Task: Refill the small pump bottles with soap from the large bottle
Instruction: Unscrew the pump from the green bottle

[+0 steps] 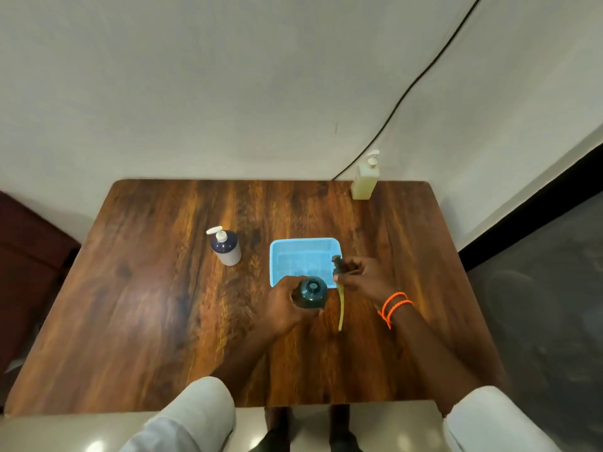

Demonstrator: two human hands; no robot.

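Hands [287, 308] on uncapped green bottle [310, 293], pump [341, 272].

Both forearms extend forward, sleeves pushed up above the elbows. The left hand [283, 306] has its fingers curled around an upright dark bottle [310, 292]. The right hand [362, 278] pinches a pump head [339, 267], palm down; orange cords [393, 308] encircle the right wrist.
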